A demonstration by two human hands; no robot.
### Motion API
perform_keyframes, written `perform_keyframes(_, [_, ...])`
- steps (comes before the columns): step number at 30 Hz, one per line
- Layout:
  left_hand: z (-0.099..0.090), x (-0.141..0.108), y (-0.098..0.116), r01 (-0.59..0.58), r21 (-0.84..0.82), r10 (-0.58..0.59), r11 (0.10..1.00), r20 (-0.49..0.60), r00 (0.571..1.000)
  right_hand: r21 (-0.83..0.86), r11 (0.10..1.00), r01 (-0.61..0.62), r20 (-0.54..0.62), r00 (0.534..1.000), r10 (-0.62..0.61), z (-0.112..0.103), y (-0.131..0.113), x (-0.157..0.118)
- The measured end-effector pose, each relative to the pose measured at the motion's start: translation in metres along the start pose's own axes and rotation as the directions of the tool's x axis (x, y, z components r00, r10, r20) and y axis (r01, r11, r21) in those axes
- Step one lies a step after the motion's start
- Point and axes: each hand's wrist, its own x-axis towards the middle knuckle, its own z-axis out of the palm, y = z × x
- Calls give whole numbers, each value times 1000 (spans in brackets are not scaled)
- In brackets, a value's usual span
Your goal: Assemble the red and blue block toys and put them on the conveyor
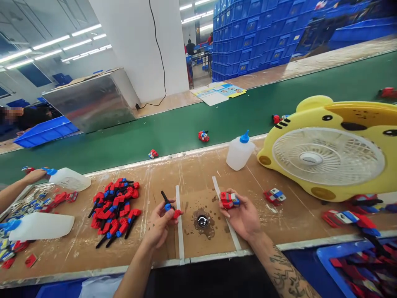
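Near the bench's middle, my left hand (160, 223) pinches a small red and blue part with a black rod (168, 202) pointing up and left. In my right hand (245, 215) lies a red body piece (228, 200) with white and blue on it, held by the fingers and thumb. The two pieces are apart. Between the hands, a small round dark dish (202, 221) sits on a wet patch, with pale strips (180, 231) either side. Left of my left hand is a pile of red, blue and black parts (116, 207).
A yellow fan (325, 192) stands at the right, beside a white bottle (238, 154). More bottles (43, 226) lie left, where another person's hand (35, 176) reaches in. Pieces sit on the green conveyor (176, 128). A blue bin (325, 252) is lower right.
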Motion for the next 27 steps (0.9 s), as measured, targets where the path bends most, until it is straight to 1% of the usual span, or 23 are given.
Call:
perform_keyframes(2, [-5, 7, 0, -31, 87, 36, 996, -52, 998, -83, 996, 11, 42, 999, -8, -1, 1, -3])
perform_keyframes(3, [-7, 8, 1, -37, 116, 43, 993, -47, 998, -118, 993, 25, 57, 998, -18, -1, 2, -4])
perform_keyframes(5, [-9, 6, 4, -40, 176, 39, 984, 7, 999, -144, 989, 46, 73, 997, -36, -1, 3, -5])
perform_keyframes(7, [-8, 1, 8, -67, 292, 44, 954, 87, 995, -126, 991, 45, 78, 996, -35, -3, 3, -7])
perform_keyframes(8, [-6, -2, 11, -115, 379, 70, 918, 132, 989, -115, 993, 40, 79, 996, -31, -4, 3, -7])
perform_keyframes(9, [-4, -5, 13, -198, 481, 117, 854, 194, 974, -108, 994, 33, 81, 996, -24, -5, 3, -7])
perform_keyframes(10, [0, -7, 17, -315, 579, 175, 752, 285, 942, -107, 994, 26, 83, 996, -17, -6, 2, -7])
perform_keyframes(11, [5, -9, 20, -448, 654, 217, 610, 407, 888, -108, 994, 24, 86, 996, -14, -7, 2, -7])
perform_keyframes(12, [10, -10, 24, -585, 680, 235, 442, 542, 807, -109, 994, 28, 85, 996, -19, -7, 2, -7])
perform_keyframes(13, [15, -11, 27, -701, 659, 221, 271, 667, 712, -111, 993, 35, 84, 996, -26, -6, 2, -6])
perform_keyframes(14, [21, -12, 30, -783, 609, 170, 122, 765, 621, -115, 992, 44, 82, 996, -35, -6, 3, -6])
perform_keyframes(15, [26, -12, 33, -833, 552, 105, 8, 828, 550, -122, 991, 56, 79, 996, -46, -5, 3, -6])
perform_keyframes(16, [30, -12, 35, -859, 507, 42, -76, 862, 505, -131, 989, 67, 76, 995, -57, -5, 3, -6])
perform_keyframes(17, [34, -13, 37, -868, 477, -12, -137, 876, 483, -141, 987, 74, 74, 995, -64, -4, 3, -7])
perform_keyframes(19, [38, -12, 39, -871, 441, -95, -215, 878, 469, -152, 985, 82, 72, 995, -72, -5, 4, -7])
perform_keyframes(22, [40, -10, 39, -870, 404, -160, -283, 874, 458, -135, 987, 82, 69, 995, -73, -6, 5, -8])
perform_keyframes(24, [41, -8, 39, -870, 399, -173, -289, 872, 458, -130, 988, 80, 59, 996, -73, -7, 5, -8])
perform_keyframes(27, [44, -6, 39, -870, 411, -168, -273, 870, 463, -147, 986, 82, 60, 995, -74, -7, 4, -8])
